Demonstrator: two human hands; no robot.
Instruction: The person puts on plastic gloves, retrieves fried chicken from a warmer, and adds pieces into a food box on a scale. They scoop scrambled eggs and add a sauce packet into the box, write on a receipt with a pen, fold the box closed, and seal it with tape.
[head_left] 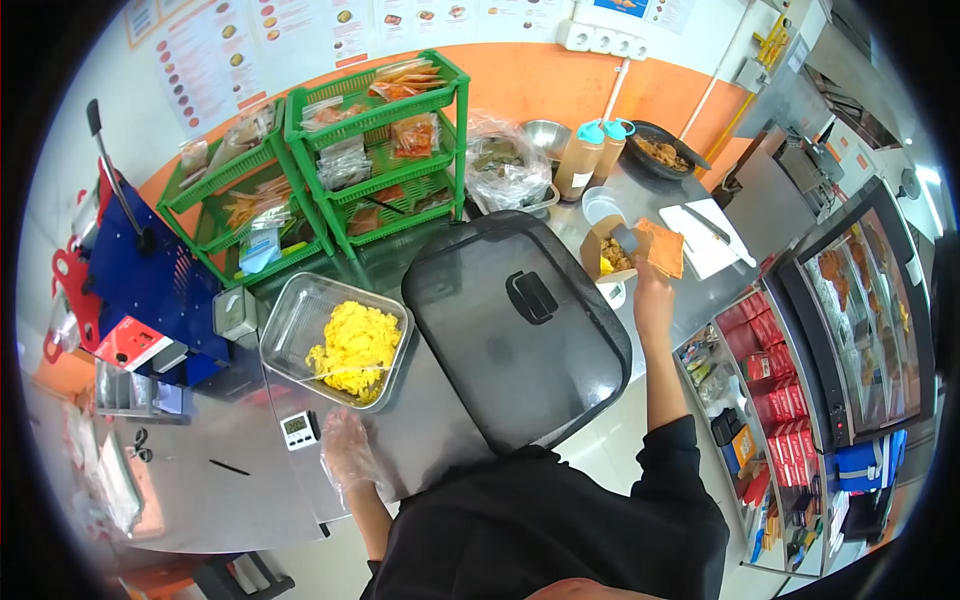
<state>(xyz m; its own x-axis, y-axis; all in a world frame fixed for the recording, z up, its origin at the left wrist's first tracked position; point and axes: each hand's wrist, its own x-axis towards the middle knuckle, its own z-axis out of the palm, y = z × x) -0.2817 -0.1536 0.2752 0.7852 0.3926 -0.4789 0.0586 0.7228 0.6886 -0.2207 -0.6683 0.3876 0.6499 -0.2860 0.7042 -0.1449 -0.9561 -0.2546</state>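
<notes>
My left hand [352,452], in a clear plastic glove, lies open at the near edge of the steel table. Beside it are a small white digital timer [298,430] and a clear plastic container [283,352] holding yellow scrambled egg [358,350]. My right hand [652,288] reaches out to an open cardboard takeaway box [592,252] with egg and browned pieces of food inside. Its fingers are closed around what looks like the handle of a grey spoon-like utensil [626,239], whose head is over the box. The box's orange-brown lid flap [660,249] stands beside those fingers.
A large dark lidded container [500,330] fills the middle of the table. Green tiered baskets [385,120] with bagged food stand behind. Farther right are sauce bottles [580,160], a black pan [648,135], and a knife [708,222] on a white board [700,245].
</notes>
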